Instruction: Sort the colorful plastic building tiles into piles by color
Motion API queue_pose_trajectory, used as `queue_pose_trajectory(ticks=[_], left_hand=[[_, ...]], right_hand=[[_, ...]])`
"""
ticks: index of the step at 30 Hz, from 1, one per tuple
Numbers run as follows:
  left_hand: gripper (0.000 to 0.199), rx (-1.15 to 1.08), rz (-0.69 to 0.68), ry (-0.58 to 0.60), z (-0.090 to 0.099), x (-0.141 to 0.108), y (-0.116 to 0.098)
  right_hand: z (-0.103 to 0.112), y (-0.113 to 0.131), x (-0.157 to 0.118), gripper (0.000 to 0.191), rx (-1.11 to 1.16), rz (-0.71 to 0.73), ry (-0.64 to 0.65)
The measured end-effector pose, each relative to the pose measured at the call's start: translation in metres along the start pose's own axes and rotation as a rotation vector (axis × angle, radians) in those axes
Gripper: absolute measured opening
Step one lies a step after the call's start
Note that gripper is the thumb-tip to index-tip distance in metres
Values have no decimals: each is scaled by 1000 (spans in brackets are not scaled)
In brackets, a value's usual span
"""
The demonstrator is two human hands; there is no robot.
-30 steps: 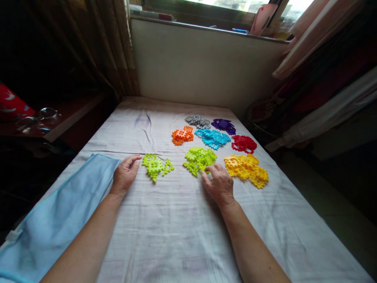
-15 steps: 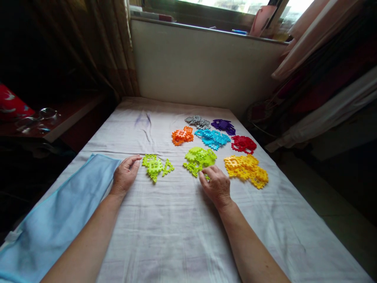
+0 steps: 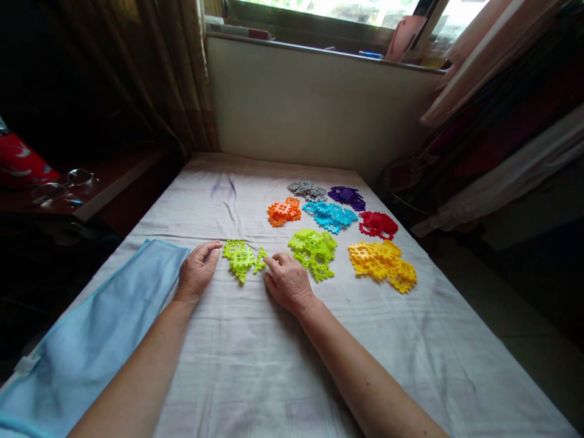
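On the left, my left hand (image 3: 199, 271) rests on the sheet with its fingers loosely extended and nothing in it. Its fingertips are close to a small group of overlapping lime-green plastic building pieces (image 3: 241, 258). A loose triangular green piece (image 3: 260, 260) lies just right of that group. The curled fingers of my right hand (image 3: 287, 281) are at its right edge; whatever they hold is hidden beneath them. Behind and right of this hand lies a larger heap of lime-green pieces (image 3: 314, 246).
Further heaps are yellow (image 3: 382, 261), red (image 3: 378, 225), light blue (image 3: 330, 215), orange (image 3: 283, 212), grey (image 3: 306, 190) and purple (image 3: 347, 197). A blue cloth (image 3: 109, 322) lies along the left side of the sheet-covered surface (image 3: 228, 371). Eyeglasses (image 3: 77, 177) sit on a side table.
My right hand has moved left from the larger green heap to the loose triangular piece. My left hand has stayed in nearly the same place.
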State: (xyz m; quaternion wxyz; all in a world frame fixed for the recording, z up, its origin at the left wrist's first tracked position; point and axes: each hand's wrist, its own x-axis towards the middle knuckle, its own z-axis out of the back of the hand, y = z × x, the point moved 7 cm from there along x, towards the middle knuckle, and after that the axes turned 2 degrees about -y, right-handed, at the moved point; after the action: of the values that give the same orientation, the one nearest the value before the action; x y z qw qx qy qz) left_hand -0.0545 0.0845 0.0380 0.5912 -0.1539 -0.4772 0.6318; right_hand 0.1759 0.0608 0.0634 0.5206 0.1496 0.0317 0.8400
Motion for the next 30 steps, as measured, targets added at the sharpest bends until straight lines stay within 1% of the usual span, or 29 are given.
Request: queue_pose_trajectory(ticks=[4,7,10,13,16,18,20,23,25,27,30], left_hand=[[36,6,-2,-7,0,0,-1],[37,13,-5,-3,0,-1,-2],[36,20,-7,2,0,-1,-2],[37,19,-14,2,0,-1,-1],[38,18,-16,4,0,0,1],[38,19,-13,5,0,0,1],[38,20,-11,7,0,0,1],[38,21,-10,8,0,0,0],[38,23,-9,7,1,0,0],[39,24,-8,7,1,0,-1],[39,23,-7,8,1,0,-1]], right_hand=[[-7,0,7,24,-27,-37,8],[-10,0,5,20,-20,-32,-17],[-10,-1,-1,16,-6,7,-97],[0,-8,-11,12,4,27,-227],[18,-26,-23,11,17,-20,-376],[30,-45,-32,11,10,-84,-459],[39,-67,-41,11,-9,-162,-515],[45,-99,-53,13,-40,-272,-547],[44,-113,-58,14,-59,-321,-545],[41,-120,-61,14,-74,-349,-534],[38,-123,-61,13,-78,-364,-522]])
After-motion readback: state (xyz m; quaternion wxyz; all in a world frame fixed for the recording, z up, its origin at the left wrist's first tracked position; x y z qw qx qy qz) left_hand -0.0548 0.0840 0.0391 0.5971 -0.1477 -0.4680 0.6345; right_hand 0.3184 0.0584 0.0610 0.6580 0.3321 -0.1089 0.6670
